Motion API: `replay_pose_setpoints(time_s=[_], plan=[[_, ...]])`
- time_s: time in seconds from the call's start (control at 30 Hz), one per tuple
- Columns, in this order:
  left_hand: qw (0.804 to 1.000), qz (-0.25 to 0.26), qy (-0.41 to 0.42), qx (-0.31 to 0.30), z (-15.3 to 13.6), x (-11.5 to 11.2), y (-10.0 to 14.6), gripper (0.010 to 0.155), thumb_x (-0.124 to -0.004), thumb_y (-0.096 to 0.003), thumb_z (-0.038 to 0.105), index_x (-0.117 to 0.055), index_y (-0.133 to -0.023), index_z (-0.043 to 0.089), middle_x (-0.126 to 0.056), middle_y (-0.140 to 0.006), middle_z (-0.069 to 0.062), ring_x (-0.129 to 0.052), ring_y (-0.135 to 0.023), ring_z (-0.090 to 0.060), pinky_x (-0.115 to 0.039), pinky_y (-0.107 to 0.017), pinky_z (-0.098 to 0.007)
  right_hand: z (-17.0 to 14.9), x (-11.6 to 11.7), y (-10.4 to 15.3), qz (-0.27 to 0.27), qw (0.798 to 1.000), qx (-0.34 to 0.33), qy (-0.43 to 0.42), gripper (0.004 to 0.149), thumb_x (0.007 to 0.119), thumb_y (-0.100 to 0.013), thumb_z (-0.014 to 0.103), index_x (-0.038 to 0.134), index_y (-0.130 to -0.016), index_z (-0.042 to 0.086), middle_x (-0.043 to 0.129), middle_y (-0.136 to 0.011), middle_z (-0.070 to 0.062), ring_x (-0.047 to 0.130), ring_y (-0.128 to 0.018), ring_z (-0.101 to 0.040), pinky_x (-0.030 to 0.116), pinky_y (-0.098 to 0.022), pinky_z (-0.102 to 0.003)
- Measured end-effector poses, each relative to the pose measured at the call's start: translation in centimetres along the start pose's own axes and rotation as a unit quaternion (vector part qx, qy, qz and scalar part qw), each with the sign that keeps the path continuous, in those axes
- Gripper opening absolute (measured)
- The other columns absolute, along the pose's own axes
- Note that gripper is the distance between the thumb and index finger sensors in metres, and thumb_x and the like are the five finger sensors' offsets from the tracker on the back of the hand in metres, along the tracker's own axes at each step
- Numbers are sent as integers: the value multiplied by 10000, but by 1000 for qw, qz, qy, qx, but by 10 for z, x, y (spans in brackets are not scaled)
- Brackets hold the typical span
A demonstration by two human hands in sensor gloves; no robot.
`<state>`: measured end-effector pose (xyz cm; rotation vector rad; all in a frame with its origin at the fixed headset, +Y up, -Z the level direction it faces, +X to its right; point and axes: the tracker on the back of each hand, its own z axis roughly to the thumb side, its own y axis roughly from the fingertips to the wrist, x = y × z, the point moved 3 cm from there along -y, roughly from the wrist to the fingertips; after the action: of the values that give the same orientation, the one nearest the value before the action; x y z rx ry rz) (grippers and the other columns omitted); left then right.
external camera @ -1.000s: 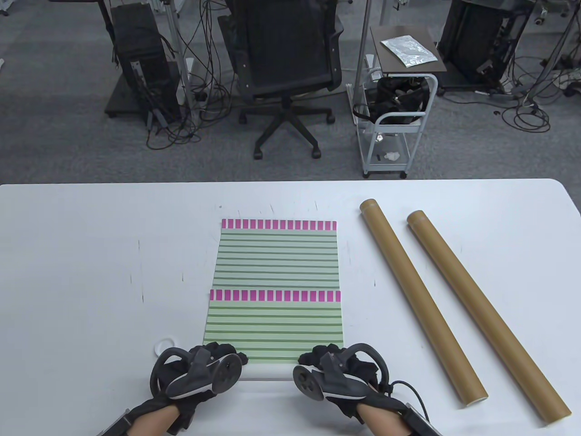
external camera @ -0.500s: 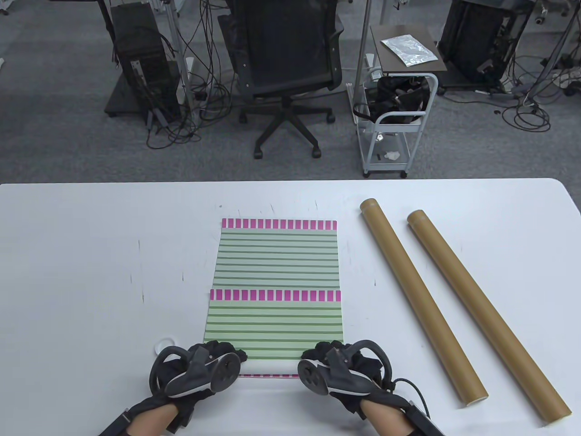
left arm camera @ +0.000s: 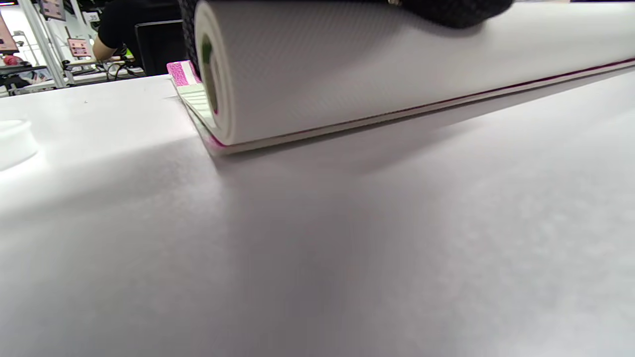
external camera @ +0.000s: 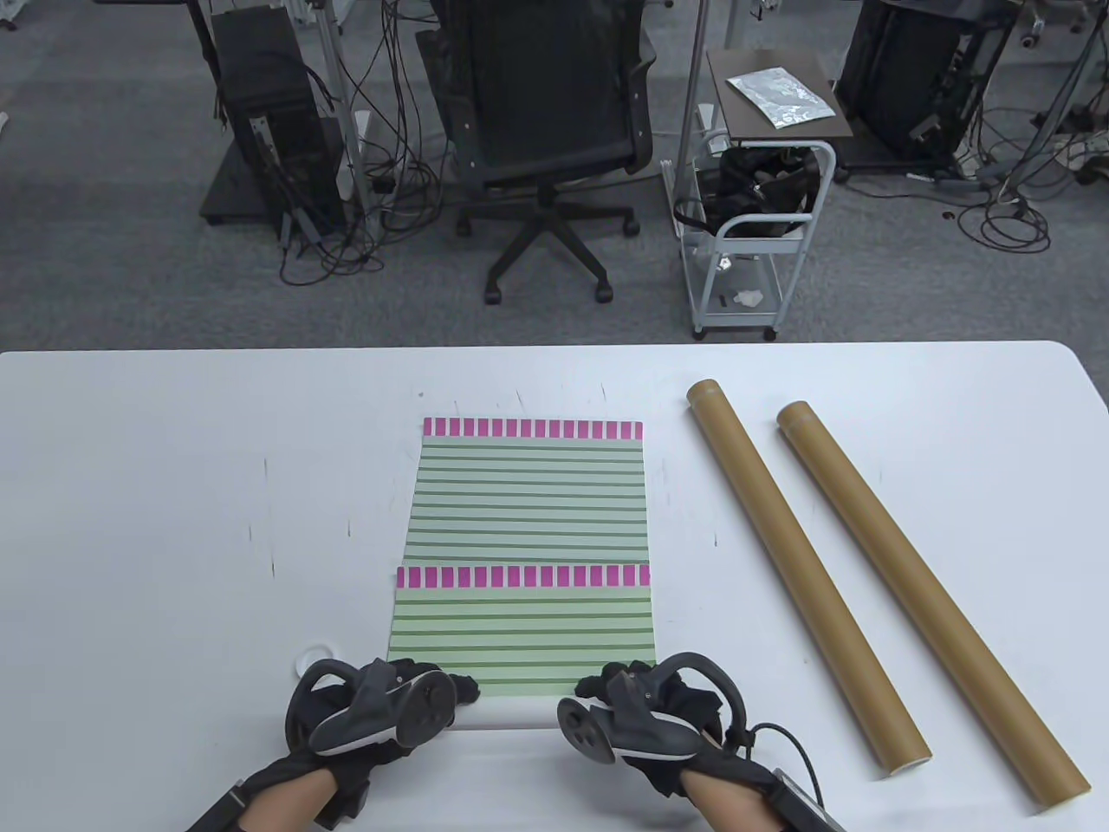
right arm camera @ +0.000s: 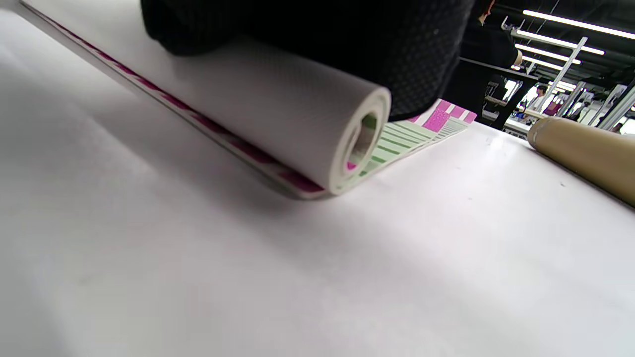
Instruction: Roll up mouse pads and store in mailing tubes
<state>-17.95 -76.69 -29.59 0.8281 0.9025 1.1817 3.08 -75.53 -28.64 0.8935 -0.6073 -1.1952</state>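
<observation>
White tabletop (external camera: 156, 485) fills the near half of the table view, with grey carpet, an office chair (external camera: 546, 121) and a small cart (external camera: 754, 217) behind it. Both hands sit at the near edge, fingers curled over the white roll (external camera: 511, 712) formed from the near end of the upper mouse pad (external camera: 520, 624). The left hand (external camera: 372, 715) presses on the roll's left end, the right hand (external camera: 645, 719) on its right end; each grips the roll from above. In the left wrist view the roll (left arm camera: 377, 74) shows a spiral end with green inside and rests on a flat layer with a pink edge. The right wrist view shows the same coil (right arm camera: 278, 124) under the black glove. Beyond the hands, the unrolled part lies striped green with a pink band, overlapping the lower mouse pad (external camera: 530, 485) farther off. Right of the right hand, two mailing tubes (external camera: 801, 563) (external camera: 927, 598) lie side by side, apart from the pads. Just left of the left hand sits a small white ring (external camera: 314, 656).
</observation>
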Motion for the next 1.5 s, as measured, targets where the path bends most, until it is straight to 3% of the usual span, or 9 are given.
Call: replay_pose_setpoints(time_s=[0.07,0.13,0.27,0.53,0.67,0.83,1.17,1.37,1.5], plan=[[999,22,-24,-1,0,4,5,468,-637,-448,482,-627,-904,586,-660,-1049,198,-712,-1010,-84,-681,-795,-309,1,0,-1,1,1000,1,3,482,650,-417,274,718,-892,232,847,-860,-32,930,-702,-236,830,-506,-368],[996,57,-71,-8,2,10,12,523,-696,-416,519,-562,-920,563,-716,-986,239,-772,-955,-49,-714,-776,-293,0,1,-2,1,1000,2,-1,482,649,-417,273,718,-893,233,847,-860,-30,929,-702,-239,831,-505,-367],[997,42,-71,-9,3,6,8,535,-760,-369,544,-633,-889,525,-805,-913,234,-864,-871,-42,-776,-717,-276,-3,2,-3,4,1000,4,-11,484,646,-416,276,717,-894,240,845,-860,-25,922,-703,-236,823,-510,-368],[1000,8,-21,0,-2,4,-4,458,-661,-429,438,-675,-884,491,-837,-888,196,-887,-834,-62,-782,-707,-279,-9,-1,-3,31,999,17,-19,503,657,-440,296,653,-944,282,741,-976,-18,820,-836,-267,746,-600,-448],[1000,-16,-2,12,-6,2,-11,454,-631,-437,416,-685,-881,498,-839,-892,198,-882,-834,-67,-779,-709,-283,-10,-8,0,-3,1000,26,2,491,761,-403,342,711,-891,313,820,-869,26,896,-706,-193,785,-555,-389],[998,-53,-13,28,-4,8,-19,454,-656,-435,424,-714,-881,478,-866,-891,178,-909,-826,-87,-799,-685,-300,-7,-6,-3,-2,1000,27,11,475,734,-399,296,729,-874,295,843,-838,16,913,-677,-196,800,-523,-360],[999,-19,7,26,-6,3,-14,548,-724,-372,548,-667,-912,477,-809,-944,163,-860,-879,-108,-765,-722,-319,-14,3,-5,12,999,42,-28,491,660,-422,261,696,-911,284,805,-883,3,887,-716,-230,793,-532,-363],[1000,-1,-4,30,-5,0,-14,489,-615,-420,484,-677,-906,482,-812,-933,176,-855,-864,-97,-763,-720,-305,-21,8,-7,22,995,51,-81,492,637,-435,247,676,-925,272,769,-913,-13,847,-761,-252,758,-578,-402],[999,-3,-24,35,-2,0,-15,485,-591,-425,470,-675,-903,480,-813,-929,178,-859,-858,-94,-767,-717,-304,-28,6,-6,41,995,43,-83,518,683,-436,371,665,-943,268,757,-940,-21,816,-809,-267,722,-621,-446]])
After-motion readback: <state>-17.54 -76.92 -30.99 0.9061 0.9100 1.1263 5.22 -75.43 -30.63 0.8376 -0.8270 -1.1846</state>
